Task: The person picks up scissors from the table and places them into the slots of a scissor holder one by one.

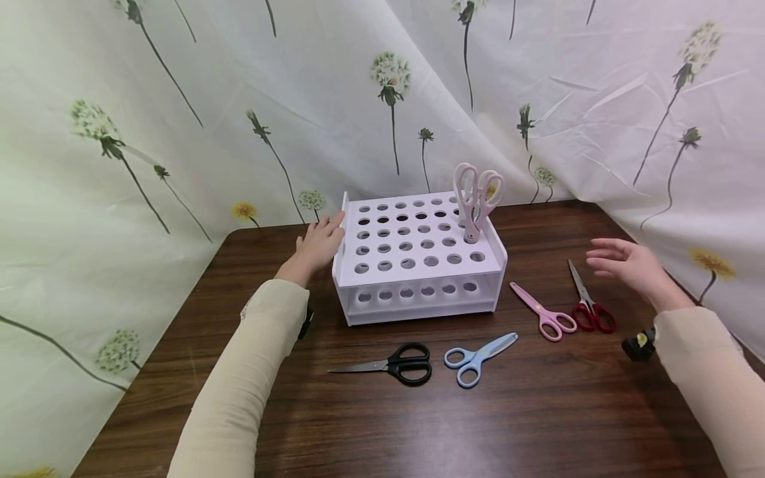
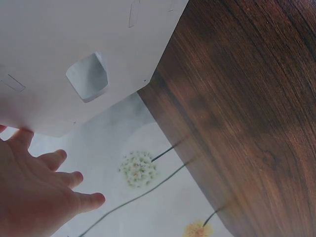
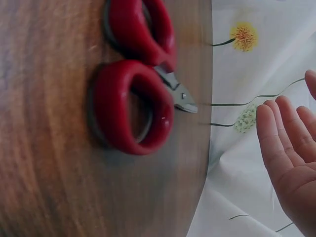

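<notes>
A white rack (image 1: 412, 265) with rows of round holes stands on the table. My left hand (image 1: 319, 244) is at its left side panel, a fingertip touching the upper edge and the other fingers spread. In the left wrist view, that panel (image 2: 44, 54) has a squarish cut-out. Two pairs of pale pink scissors (image 1: 472, 216) stand handles up in the rack's right column. My right hand (image 1: 636, 269) hovers with fingers extended, holding nothing. Nearest to it lie red-handled scissors (image 1: 588, 309), blades pointing away; their handles (image 3: 133, 108) appear large in the right wrist view.
Pink scissors (image 1: 544, 312) lie between the rack and the red-handled pair. Black-handled scissors (image 1: 406, 364) and light blue scissors (image 1: 478, 358) lie in front of the rack on the dark wooden table (image 1: 478, 431). A flower-printed white cloth (image 1: 335, 86) hangs behind and along the sides.
</notes>
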Action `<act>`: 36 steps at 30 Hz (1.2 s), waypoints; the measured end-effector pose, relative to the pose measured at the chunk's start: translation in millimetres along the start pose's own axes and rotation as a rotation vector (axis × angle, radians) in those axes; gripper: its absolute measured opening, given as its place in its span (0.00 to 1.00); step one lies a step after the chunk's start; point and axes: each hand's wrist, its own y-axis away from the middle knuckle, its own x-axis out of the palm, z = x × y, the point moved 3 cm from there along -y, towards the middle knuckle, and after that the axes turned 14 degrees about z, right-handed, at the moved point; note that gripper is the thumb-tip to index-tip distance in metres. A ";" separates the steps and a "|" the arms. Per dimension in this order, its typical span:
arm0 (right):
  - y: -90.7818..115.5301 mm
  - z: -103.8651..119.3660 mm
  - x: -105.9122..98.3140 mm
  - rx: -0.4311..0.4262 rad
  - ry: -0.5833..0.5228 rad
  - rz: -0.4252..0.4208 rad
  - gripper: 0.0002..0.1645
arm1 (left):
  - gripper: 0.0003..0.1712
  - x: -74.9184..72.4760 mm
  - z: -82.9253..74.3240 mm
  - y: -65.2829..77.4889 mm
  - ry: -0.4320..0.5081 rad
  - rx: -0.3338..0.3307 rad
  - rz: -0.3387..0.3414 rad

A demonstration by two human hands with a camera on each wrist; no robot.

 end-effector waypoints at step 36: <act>6.8 -28.4 20.9 0.194 0.209 0.181 0.42 | 0.32 0.2 0.2 1.1 -0.007 0.007 -0.007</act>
